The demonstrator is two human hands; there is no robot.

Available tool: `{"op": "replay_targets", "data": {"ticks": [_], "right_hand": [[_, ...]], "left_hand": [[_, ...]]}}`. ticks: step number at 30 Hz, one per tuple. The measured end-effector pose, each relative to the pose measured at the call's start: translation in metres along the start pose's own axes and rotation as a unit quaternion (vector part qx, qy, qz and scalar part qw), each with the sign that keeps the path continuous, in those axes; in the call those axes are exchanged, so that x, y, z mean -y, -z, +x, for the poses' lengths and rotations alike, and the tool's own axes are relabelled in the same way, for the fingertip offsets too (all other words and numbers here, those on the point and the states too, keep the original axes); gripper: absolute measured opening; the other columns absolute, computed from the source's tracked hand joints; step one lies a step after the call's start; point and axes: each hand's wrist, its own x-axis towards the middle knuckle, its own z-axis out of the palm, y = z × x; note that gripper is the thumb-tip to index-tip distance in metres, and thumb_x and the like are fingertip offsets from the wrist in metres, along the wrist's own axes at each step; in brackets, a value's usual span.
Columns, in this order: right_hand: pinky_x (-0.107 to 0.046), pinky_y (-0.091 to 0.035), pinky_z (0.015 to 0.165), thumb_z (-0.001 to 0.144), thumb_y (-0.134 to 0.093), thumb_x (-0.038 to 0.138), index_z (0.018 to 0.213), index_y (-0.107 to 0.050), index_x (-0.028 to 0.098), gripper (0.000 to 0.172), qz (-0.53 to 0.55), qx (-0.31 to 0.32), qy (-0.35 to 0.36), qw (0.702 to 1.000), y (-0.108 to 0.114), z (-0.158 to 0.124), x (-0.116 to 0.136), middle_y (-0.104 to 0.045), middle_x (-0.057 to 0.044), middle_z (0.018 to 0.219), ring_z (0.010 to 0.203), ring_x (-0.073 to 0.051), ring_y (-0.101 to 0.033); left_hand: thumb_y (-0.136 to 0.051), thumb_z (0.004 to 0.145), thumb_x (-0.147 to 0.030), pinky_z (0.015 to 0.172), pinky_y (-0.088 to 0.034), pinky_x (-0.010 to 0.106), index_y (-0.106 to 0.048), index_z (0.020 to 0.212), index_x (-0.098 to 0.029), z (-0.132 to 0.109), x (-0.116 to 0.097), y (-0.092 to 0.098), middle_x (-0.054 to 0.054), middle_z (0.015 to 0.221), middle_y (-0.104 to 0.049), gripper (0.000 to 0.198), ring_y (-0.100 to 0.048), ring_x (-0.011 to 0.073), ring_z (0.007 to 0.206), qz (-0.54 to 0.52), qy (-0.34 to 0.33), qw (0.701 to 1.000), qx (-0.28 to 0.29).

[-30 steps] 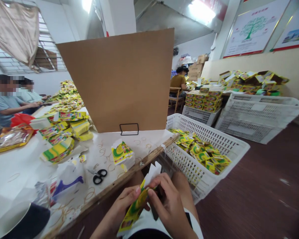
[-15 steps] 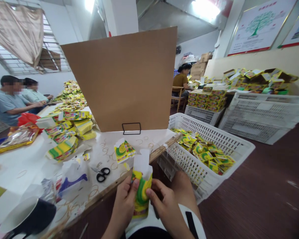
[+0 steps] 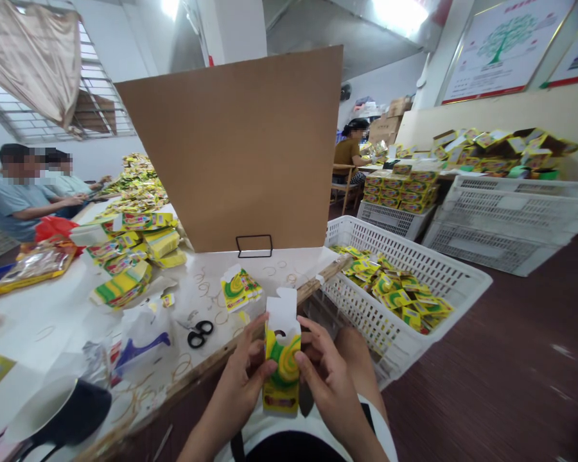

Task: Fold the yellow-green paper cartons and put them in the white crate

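Observation:
Between my hands, over my lap, a small yellow and green carton (image 3: pixel 283 372) stands roughly upright with its white top flap raised. A dark gap shows at its open top. My left hand (image 3: pixel 245 369) grips the left side, thumb on the front face. On the opposite side, my right hand (image 3: pixel 320 359) holds the carton, its thumb on the front edge and its fingers along the side. Just beyond lies a small stack of flat cartons (image 3: pixel 241 289) on the white table (image 3: pixel 207 263). Black-handled scissors (image 3: pixel 201 334) rest to the left of my hands.
A white plastic crate (image 3: pixel 455 273) of filled-looking cartons stands at the right. A brown cardboard panel (image 3: pixel 241 154) rises behind a black wire stand (image 3: pixel 254 246). At left are carton piles (image 3: pixel 125 276) and a dark mug (image 3: pixel 72 414). Rubber bands litter the table; co-workers sit farther off.
The carton has turned to face me more squarely and shifted slightly right. Both hands have moved to its two sides, and the right fingers now reach higher along it.

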Motion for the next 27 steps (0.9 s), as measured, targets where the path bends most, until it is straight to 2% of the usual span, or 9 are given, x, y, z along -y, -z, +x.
{"op": "replay_targets", "data": {"ticks": [3, 6, 8, 10, 12, 16, 18, 25, 27], "right_hand": [[-0.023, -0.047, 0.059, 0.088, -0.053, 0.036, 0.128, -0.047, 0.023, 0.042, -0.012, 0.056, -0.01, 0.998, 0.004, 0.0, 0.004, -0.064, -0.007, 0.101, 0.08, -0.017, -0.061], [-0.026, -0.048, 0.068, 0.091, -0.05, 0.034, 0.116, -0.055, 0.021, 0.029, -0.05, 0.091, -0.008, 0.995, 0.012, 0.001, 0.011, -0.065, -0.006, 0.096, 0.082, -0.017, -0.061], [-0.026, -0.047, 0.068, 0.091, -0.049, 0.034, 0.103, -0.061, 0.019, 0.023, -0.088, 0.097, 0.001, 0.991, 0.017, 0.002, 0.017, -0.065, -0.005, 0.087, 0.077, -0.016, -0.06], [-0.024, -0.045, 0.061, 0.092, -0.048, 0.035, 0.092, -0.064, 0.018, 0.023, -0.124, 0.098, 0.011, 0.987, 0.02, 0.003, 0.02, -0.064, -0.003, 0.077, 0.069, -0.015, -0.057], [-0.025, -0.045, 0.064, 0.092, -0.048, 0.034, 0.087, -0.066, 0.018, 0.024, -0.136, 0.09, 0.026, 0.986, 0.02, 0.004, 0.02, -0.065, -0.004, 0.077, 0.071, -0.016, -0.058], [-0.029, -0.049, 0.081, 0.09, -0.052, 0.031, 0.107, -0.063, 0.02, 0.022, -0.071, 0.068, 0.036, 0.994, 0.014, 0.004, 0.013, -0.068, -0.007, 0.102, 0.095, -0.02, -0.063], [-0.03, -0.05, 0.083, 0.09, -0.052, 0.031, 0.115, -0.059, 0.021, 0.027, -0.045, 0.068, 0.026, 0.996, 0.012, 0.003, 0.01, -0.068, -0.008, 0.106, 0.098, -0.02, -0.063], [-0.025, -0.05, 0.068, 0.089, -0.054, 0.032, 0.092, -0.067, 0.017, 0.02, -0.12, 0.042, 0.037, 0.991, 0.016, 0.001, 0.014, -0.07, -0.007, 0.086, 0.077, -0.018, -0.064], [-0.024, -0.048, 0.065, 0.089, -0.053, 0.032, 0.087, -0.067, 0.017, 0.02, -0.138, 0.041, 0.039, 0.989, 0.017, 0.003, 0.016, -0.069, -0.006, 0.081, 0.073, -0.017, -0.062]], "left_hand": [[-0.058, 0.086, -0.025, 0.087, -0.046, 0.038, -0.033, 0.135, -0.021, -0.004, -0.006, 0.004, 0.013, 0.113, -0.064, 0.055, -0.062, 0.0249, 0.1, -0.032, 0.016, 0.998, 0.046], [-0.064, 0.082, -0.027, 0.08, -0.048, 0.035, -0.041, 0.125, -0.019, -0.007, -0.009, 0.003, 0.012, 0.103, -0.067, 0.05, -0.064, 0.024, 0.091, -0.077, 0.028, 0.994, 0.072], [-0.068, 0.079, -0.026, 0.074, -0.048, 0.032, -0.043, 0.119, -0.019, -0.008, -0.009, 0.001, 0.009, 0.096, -0.067, 0.047, -0.065, 0.0214, 0.084, -0.095, 0.033, 0.992, 0.081], [-0.068, 0.079, -0.025, 0.071, -0.048, 0.03, -0.045, 0.112, -0.02, -0.008, -0.007, -0.001, 0.006, 0.092, -0.067, 0.041, -0.064, 0.0188, 0.08, -0.106, 0.036, 0.99, 0.088], [-0.068, 0.079, -0.024, 0.071, -0.048, 0.028, -0.046, 0.107, -0.02, -0.008, -0.005, -0.002, 0.004, 0.089, -0.066, 0.035, -0.063, 0.0172, 0.08, -0.115, 0.035, 0.988, 0.096], [-0.067, 0.08, -0.022, 0.07, -0.047, 0.027, -0.045, 0.103, -0.02, -0.006, -0.006, -0.003, 0.003, 0.087, -0.065, 0.031, -0.062, 0.0159, 0.078, -0.129, 0.012, 0.989, 0.071], [-0.066, 0.081, -0.021, 0.071, -0.047, 0.027, -0.044, 0.104, -0.02, -0.005, -0.007, -0.004, 0.004, 0.088, -0.065, 0.032, -0.062, 0.0159, 0.079, -0.13, 0.004, 0.99, 0.052], [-0.067, 0.08, -0.024, 0.073, -0.046, 0.028, -0.045, 0.101, -0.02, -0.008, -0.005, -0.01, 0.003, 0.087, -0.063, 0.031, -0.061, 0.0168, 0.082, -0.12, 0.015, 0.991, 0.05], [-0.067, 0.08, -0.025, 0.072, -0.047, 0.029, -0.042, 0.106, -0.022, -0.009, -0.005, -0.01, 0.004, 0.089, -0.064, 0.036, -0.063, 0.0183, 0.081, -0.119, 0.022, 0.991, 0.056]]}}
